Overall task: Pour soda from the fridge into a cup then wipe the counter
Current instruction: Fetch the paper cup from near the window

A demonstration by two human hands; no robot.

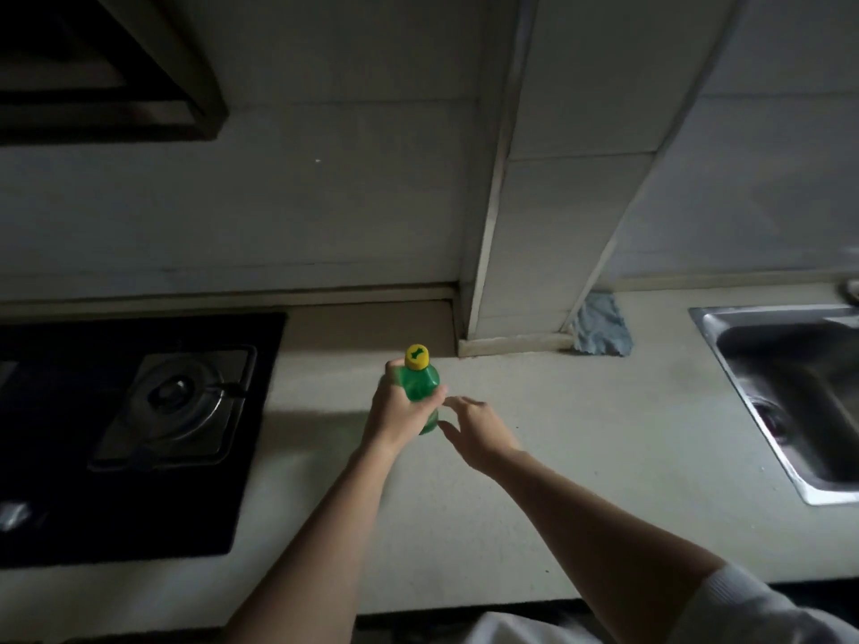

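Left hand (399, 413) holds the green soda bottle (420, 388).
The bottle stands up over the counter (581, 457), yellow cap (416, 356) on. The right hand (474, 429) is beside it, fingers spread, holding nothing.

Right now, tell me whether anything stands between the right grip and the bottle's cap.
Nothing visible does. The left grip holds the green bottle round its body, leaving the yellow cap bare on top. The right grip is open just right of the bottle, with only open air up to the cap.
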